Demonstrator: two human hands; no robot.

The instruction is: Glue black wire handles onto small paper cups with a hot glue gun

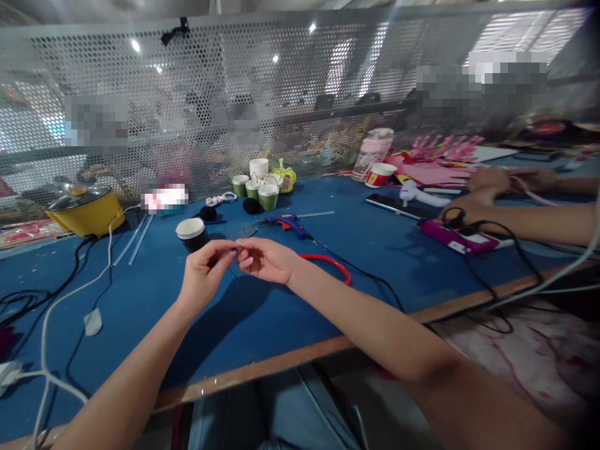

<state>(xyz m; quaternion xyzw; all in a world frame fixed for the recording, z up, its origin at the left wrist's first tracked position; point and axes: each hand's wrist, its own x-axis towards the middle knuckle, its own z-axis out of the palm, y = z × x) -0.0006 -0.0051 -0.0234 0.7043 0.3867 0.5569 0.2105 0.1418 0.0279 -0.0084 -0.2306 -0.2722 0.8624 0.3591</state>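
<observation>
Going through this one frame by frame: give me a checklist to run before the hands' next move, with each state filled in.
1. Left hand and right hand meeting at the fingertips: ok, above the blue table.
2. Small dark piece identified at the fingertips: cannot tell, mostly hidden.
3. Black cup upright: ok, just beyond the left hand.
4. Glue gun hot: cannot tell; it lies on the table.
5. Red tube fully in sight: not ok, the right forearm covers part of it.
6. Co-worker's hand apart from these hands: ok, far to the right.
</observation>
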